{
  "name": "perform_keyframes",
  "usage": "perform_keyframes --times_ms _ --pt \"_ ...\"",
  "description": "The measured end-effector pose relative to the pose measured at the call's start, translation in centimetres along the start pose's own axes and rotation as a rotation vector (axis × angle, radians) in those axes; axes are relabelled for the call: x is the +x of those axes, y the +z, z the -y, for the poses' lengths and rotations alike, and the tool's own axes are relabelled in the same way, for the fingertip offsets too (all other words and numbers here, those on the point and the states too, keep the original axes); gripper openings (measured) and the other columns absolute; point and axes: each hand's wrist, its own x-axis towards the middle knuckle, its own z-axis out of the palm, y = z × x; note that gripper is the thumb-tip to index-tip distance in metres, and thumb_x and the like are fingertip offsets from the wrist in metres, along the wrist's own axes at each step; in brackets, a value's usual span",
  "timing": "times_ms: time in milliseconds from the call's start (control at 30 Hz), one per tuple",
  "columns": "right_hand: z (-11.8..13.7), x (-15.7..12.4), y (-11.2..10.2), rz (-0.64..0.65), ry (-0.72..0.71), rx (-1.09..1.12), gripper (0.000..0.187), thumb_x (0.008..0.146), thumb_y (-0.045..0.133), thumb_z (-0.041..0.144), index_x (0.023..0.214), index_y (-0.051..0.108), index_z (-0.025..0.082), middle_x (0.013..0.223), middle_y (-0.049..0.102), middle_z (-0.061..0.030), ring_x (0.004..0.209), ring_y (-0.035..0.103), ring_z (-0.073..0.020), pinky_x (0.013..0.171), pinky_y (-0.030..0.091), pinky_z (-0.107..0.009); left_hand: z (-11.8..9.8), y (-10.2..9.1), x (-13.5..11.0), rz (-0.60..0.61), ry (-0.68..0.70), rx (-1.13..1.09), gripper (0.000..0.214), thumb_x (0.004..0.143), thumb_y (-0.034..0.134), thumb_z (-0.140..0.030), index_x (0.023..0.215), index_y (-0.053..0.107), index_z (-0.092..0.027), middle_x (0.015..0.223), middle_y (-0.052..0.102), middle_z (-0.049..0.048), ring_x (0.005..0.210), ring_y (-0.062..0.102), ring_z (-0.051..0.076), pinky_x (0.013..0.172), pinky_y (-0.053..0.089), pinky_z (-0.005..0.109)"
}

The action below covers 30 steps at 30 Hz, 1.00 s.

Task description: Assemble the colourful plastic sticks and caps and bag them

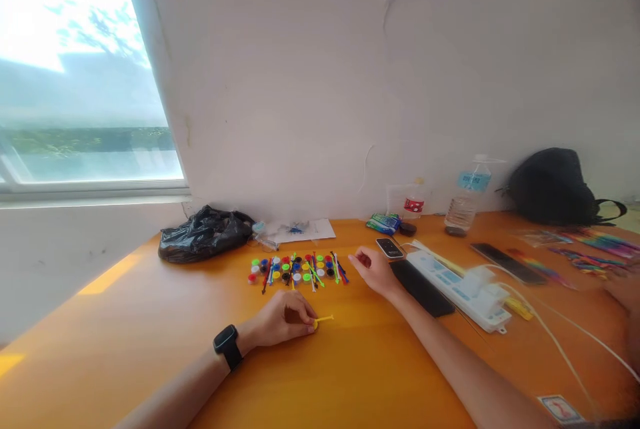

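Between the thumb and fingers of my left hand (286,317) is a small yellow plastic piece (325,317), with a thin stick pointing right and a round part at the fingertips. The hand is low over the table, a black watch (228,347) on its wrist. Beyond it lie rows of small round coloured discs (307,268), with thin coloured plastic sticks (315,273) laid across and between them. At the right end of these rows is my right hand (374,271), fingers loosely curled and thumb apart. Nothing shows in it.
A black plastic bag (207,235) and a white sheet (320,229) lie at the back. On the right are a power strip (450,285) with cables, a black phone (505,262), a water bottle (463,205) and a black backpack (550,185). Another person's hand (625,292) shows at the right edge.
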Motion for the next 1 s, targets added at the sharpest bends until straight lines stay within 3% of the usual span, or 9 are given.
perform_keyframes --times_ms 133,233,300,467,800,1000 --pt "4.1 -1.8 0.9 0.362 -0.068 0.355 0.031 0.093 0.067 0.048 0.085 0.065 0.018 0.077 0.063 -0.0007 0.067 0.052 -0.0141 0.063 0.04 -0.026 -0.5 0.4 0.0 -0.037 0.012 0.099 0.019 0.088 0.078 -0.031 0.074 0.077 -0.018 0.089 0.078 0.0088 0.083 0.07 0.018 0.077 0.053 0.028" --pt "6.2 -3.4 2.1 0.672 -0.1 0.379 0.022 0.087 0.075 0.039 0.091 0.072 0.018 0.078 0.064 0.0006 0.065 0.05 -0.0118 0.061 0.04 -0.024 -0.7 0.8 0.1 -0.047 0.039 0.136 0.017 0.088 0.073 -0.024 0.073 0.078 -0.018 0.086 0.078 0.0081 0.082 0.07 0.017 0.077 0.052 0.028" --pt "6.6 -3.9 2.7 0.746 -0.096 0.377 0.019 0.085 0.076 0.035 0.091 0.073 0.017 0.079 0.065 0.001 0.064 0.048 -0.0108 0.061 0.039 -0.023 -0.7 0.8 0.1 -0.042 0.028 0.126 0.015 0.087 0.073 -0.023 0.074 0.078 -0.017 0.085 0.078 0.0077 0.078 0.069 0.016 0.073 0.051 0.026" --pt "5.9 -4.0 3.6 0.71 -0.035 0.421 0.017 0.085 0.076 0.032 0.085 0.069 0.016 0.073 0.058 0.0025 0.065 0.046 -0.0108 0.059 0.037 -0.022 -0.5 0.2 0.0 -0.043 -0.056 0.091 0.017 0.085 0.078 -0.028 0.074 0.077 -0.016 0.079 0.076 0.0063 0.07 0.066 0.014 0.063 0.047 0.023" --pt "5.1 -4.4 5.3 0.633 -0.001 0.463 0.015 0.074 0.073 0.018 0.074 0.058 0.018 0.064 0.052 0.0057 0.059 0.044 -0.0094 0.055 0.032 -0.021 -0.8 -0.1 0.0 0.033 0.032 0.198 0.014 0.086 0.071 -0.021 0.073 0.074 -0.018 0.09 0.077 0.0059 0.077 0.067 0.014 0.069 0.05 0.023" --pt "5.3 -4.6 5.7 0.63 0.007 0.458 0.016 0.073 0.07 0.017 0.071 0.055 0.018 0.062 0.049 0.0067 0.058 0.042 -0.009 0.055 0.03 -0.021 -0.5 -0.1 0.2 0.047 0.044 0.202 0.017 0.086 0.071 -0.021 0.069 0.068 -0.017 0.082 0.073 0.0056 0.074 0.065 0.014 0.067 0.048 0.024"
